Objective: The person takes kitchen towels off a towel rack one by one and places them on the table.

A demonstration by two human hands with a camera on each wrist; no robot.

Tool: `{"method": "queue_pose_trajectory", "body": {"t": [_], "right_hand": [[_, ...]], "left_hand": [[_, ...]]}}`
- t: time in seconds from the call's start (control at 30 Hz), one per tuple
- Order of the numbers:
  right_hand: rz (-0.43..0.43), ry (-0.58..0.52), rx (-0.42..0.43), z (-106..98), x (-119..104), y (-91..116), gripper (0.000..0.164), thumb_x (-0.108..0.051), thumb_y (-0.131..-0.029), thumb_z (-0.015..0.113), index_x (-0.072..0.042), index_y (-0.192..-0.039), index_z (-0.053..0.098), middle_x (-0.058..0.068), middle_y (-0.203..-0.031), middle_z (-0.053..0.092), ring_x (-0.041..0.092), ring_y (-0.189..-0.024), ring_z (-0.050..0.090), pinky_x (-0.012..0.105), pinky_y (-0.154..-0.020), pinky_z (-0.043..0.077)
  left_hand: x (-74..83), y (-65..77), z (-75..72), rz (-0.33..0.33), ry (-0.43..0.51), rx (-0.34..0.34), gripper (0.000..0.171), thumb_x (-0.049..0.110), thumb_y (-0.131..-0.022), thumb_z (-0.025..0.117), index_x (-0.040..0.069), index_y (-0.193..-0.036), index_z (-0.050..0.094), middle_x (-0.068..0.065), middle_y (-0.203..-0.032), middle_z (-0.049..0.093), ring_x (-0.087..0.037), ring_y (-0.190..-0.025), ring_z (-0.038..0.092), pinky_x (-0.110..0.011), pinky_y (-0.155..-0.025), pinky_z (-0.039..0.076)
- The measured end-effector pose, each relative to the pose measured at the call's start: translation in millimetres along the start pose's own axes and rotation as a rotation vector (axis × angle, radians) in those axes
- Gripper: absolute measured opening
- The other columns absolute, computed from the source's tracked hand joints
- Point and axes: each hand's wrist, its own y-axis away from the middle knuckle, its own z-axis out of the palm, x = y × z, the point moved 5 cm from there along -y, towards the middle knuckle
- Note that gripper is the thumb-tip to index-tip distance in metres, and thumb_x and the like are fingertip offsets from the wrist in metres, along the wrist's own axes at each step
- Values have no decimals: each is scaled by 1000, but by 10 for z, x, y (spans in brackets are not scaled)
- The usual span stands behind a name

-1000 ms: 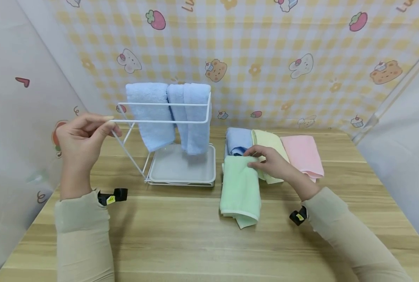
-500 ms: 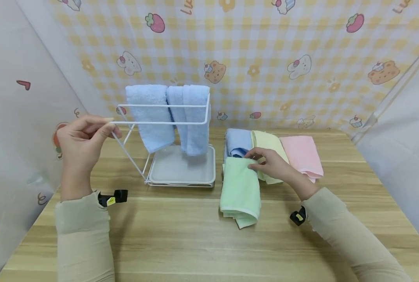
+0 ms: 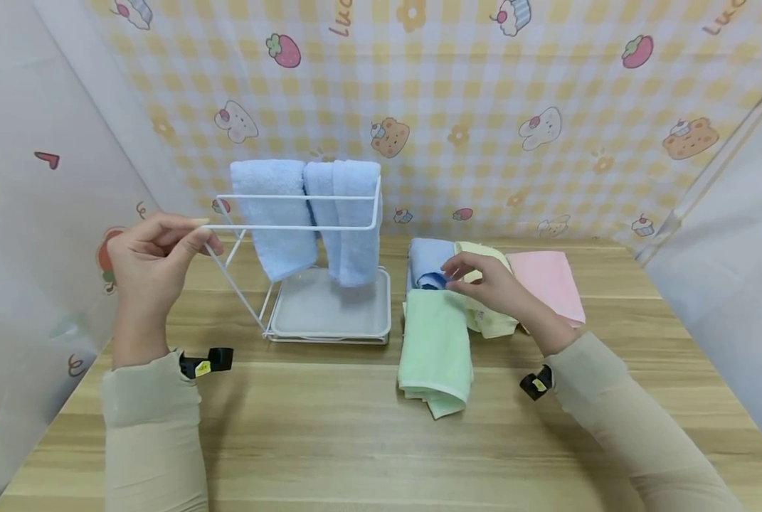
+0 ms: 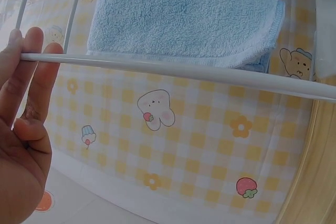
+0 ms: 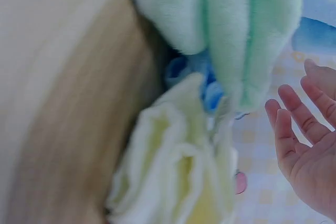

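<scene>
My left hand pinches the front left corner of a white wire towel rack; in the left wrist view thumb and fingers meet at the end of its bar. Two light blue towels hang side by side over the rack's rear. With bent, spread fingers, my right hand hovers over the towels on the table, holding nothing. Nearest it lie a folded green towel, a blue towel and a yellow towel. In the right wrist view a gap shows between its fingertips and the green towel.
A pale tray sits in the rack's base. Beyond the yellow towel, on the right, lies a folded pink towel. The wooden table meets a yellow checked backdrop behind, with white cloth sides.
My right hand has risen from the green towel's far right corner and moved slightly back. My left hand stays on the rack. The head view has tilted up a little.
</scene>
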Motion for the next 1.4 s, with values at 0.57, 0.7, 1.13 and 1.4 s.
{"method": "queue_pose_trajectory", "body": {"t": [0.57, 0.7, 1.13, 1.4], "right_hand": [[-17, -296, 104, -167, -601, -605, 33, -10, -100, 59, -1, -132, 56, 25, -118, 68, 19, -104, 69, 30, -92, 57], [-68, -393, 122, -155, -789, -726, 36, -8, -100, 58, -2, -135, 52, 25, -118, 68, 22, -108, 69, 36, -97, 56], [-112, -503, 108, -91, -1063, -970, 44, -13, -103, 53, -11, -146, 44, 19, -132, 64, 27, -121, 64, 39, -95, 56], [-44, -618, 93, -48, -1102, -1067, 38, -20, -105, 49, -17, -143, 51, 12, -133, 63, 24, -119, 64, 47, -99, 56]], "left_hand": [[-2, 12, -14, 0, -15, -1, 14, -16, -82, 70, -26, -89, 64, -11, -71, 74, -17, -60, 71, -22, -71, 61], [3, 18, -19, -11, -19, 5, 14, -16, -82, 70, -26, -89, 64, -11, -71, 74, -17, -60, 71, -22, -71, 61], [-4, 1, -16, -5, -23, 3, 12, -17, -81, 70, -25, -89, 64, -11, -71, 75, -17, -61, 72, -21, -72, 61], [0, 5, -24, 2, -27, 3, 13, -18, -81, 70, -26, -89, 64, -11, -71, 75, -17, -61, 71, -21, -72, 61]]}}
